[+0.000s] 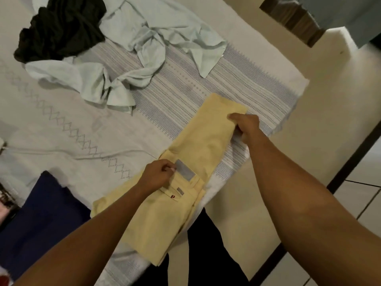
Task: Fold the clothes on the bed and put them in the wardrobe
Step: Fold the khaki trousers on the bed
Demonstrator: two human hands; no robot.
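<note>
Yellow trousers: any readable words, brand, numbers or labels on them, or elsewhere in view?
Grey patch at the waistband of the yellow trousers: blurred, nothing legible.
Small red tab below it: too small to read.
Small grey tag beside the tab: unreadable.
No other writing shows.

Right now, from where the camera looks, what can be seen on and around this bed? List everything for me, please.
yellow trousers: one, pale yellow, partly folded, near edge of the bed
pale green shirt: one crumpled heap, far side of the bed
black garment: one, crumpled, far left, touching the shirt
navy cloth: one, dark blue, lying flat at lower left
bed: one, white cover with a patterned stripe
floor tiles: several, pale, lower right
left hand: one, pinches the trousers at the waistband
right hand: one, grips the trousers' far end
</note>
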